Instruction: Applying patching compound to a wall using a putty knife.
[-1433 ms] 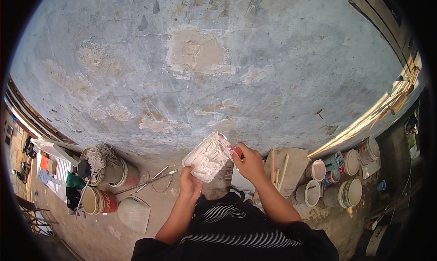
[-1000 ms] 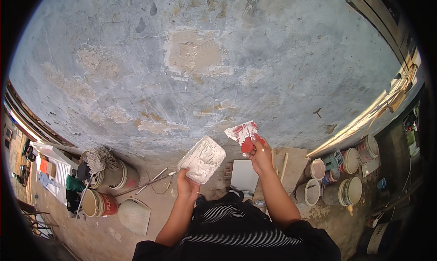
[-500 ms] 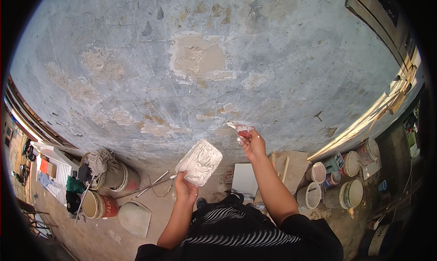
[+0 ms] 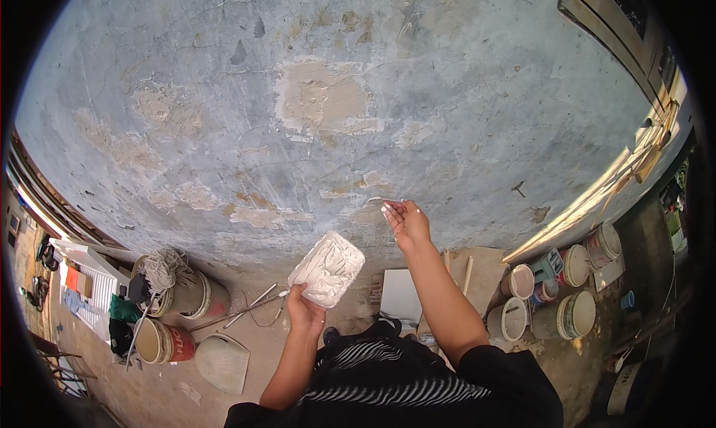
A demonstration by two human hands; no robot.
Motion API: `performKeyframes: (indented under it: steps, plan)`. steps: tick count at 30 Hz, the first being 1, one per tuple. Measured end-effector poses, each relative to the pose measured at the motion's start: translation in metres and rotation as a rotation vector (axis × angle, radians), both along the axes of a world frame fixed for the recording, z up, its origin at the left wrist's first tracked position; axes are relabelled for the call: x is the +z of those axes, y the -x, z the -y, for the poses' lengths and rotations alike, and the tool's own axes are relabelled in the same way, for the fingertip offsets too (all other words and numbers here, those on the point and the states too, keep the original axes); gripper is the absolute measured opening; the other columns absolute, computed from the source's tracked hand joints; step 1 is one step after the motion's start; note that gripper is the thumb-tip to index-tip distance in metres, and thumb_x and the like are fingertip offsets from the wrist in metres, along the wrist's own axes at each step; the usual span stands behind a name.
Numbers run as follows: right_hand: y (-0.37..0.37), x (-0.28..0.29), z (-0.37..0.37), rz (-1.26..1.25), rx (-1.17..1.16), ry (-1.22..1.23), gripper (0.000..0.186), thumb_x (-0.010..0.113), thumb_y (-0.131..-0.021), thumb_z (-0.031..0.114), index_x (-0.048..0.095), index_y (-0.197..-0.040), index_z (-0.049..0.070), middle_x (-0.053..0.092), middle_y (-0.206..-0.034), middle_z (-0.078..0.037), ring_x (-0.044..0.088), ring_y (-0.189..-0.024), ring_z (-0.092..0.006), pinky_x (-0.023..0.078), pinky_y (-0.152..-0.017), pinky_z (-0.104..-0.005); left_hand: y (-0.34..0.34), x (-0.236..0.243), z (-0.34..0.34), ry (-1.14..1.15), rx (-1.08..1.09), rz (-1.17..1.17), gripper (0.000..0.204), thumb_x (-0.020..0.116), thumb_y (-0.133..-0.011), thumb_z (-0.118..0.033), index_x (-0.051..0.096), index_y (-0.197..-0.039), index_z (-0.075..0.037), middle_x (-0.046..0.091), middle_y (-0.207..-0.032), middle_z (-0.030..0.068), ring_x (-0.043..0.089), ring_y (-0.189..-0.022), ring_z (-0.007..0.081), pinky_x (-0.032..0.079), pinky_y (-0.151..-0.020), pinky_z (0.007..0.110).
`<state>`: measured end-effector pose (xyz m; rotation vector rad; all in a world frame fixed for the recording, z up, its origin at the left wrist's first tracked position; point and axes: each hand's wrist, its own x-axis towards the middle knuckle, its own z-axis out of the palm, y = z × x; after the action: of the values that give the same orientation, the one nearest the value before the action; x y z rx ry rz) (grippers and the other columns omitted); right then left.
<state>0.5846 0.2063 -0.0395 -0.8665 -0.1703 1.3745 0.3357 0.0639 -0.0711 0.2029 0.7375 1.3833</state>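
Note:
My left hand grips a rectangular tub of creamy white filler by its lower left side. Higher up and to the right, my right hand is closed on the putty knife, which is mostly hidden behind the hand; only a thin whitish edge of its blade shows, at the weathered blue-grey wall. Whether the blade touches the wall I cannot tell. Flecks of white filler are on my fingers. A large beige patch is on the wall above my hands.
Buckets, a mop head and a louvred white board stand at left. Several more buckets stand at right. Loose rods, a dustpan-like piece and a white panel lie on the floor. A window frame is at upper right.
My right hand lifted the red-handled knife from the tub and moved it up toward the wall, turning it until the hand hides it. The tub has shifted slightly down.

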Motion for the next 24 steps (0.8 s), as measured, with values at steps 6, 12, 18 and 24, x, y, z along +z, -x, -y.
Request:
performKeyframes:
  steps: [6,12,18,24]
  plan:
    - [-0.006,-0.005,0.007,-0.198,-0.077,-0.022,0.012,0.050,-0.097,0.006,0.054,-0.097,-0.005,0.065,-0.099,-0.020,0.069,-0.096,-0.0307,0.060,-0.092,-0.0426,0.000,0.002,0.003,0.003,0.003,-0.006,0.070,0.052,-0.080,-0.022,0.039,-0.146,-0.001,0.048,-0.147,0.0173,0.049,-0.133,0.0352,0.043,-0.109,0.049]
    - [-0.015,-0.029,0.043,-0.174,-0.053,-0.021,0.012,0.051,-0.097,0.009,0.055,-0.104,0.000,0.067,-0.101,-0.016,0.069,-0.093,-0.0284,0.060,-0.087,-0.0392,0.002,0.000,0.004,0.000,0.003,0.004,0.069,0.052,-0.080,-0.022,0.040,-0.145,-0.001,0.049,-0.146,0.0172,0.049,-0.133,0.0351,0.043,-0.109,0.049]
    - [-0.009,-0.033,0.048,0.066,0.080,0.024,0.011,0.053,-0.097,0.010,0.056,-0.106,0.005,0.067,-0.101,-0.013,0.069,-0.092,-0.0254,0.060,-0.080,-0.0392,0.002,-0.003,0.003,0.011,0.012,0.000,0.068,0.051,-0.081,-0.021,0.040,-0.145,0.000,0.050,-0.145,0.0174,0.050,-0.132,0.0354,0.043,-0.109,0.049]
    - [-0.003,-0.042,0.036,0.078,0.078,0.040,0.012,0.053,-0.098,0.011,0.054,-0.109,0.005,0.066,-0.102,-0.013,0.069,-0.093,-0.0273,0.059,-0.083,-0.0401,0.000,0.002,0.003,0.016,0.004,-0.006,0.067,0.051,-0.082,-0.021,0.040,-0.145,0.000,0.050,-0.145,0.0176,0.050,-0.132,0.0355,0.043,-0.109,0.050]
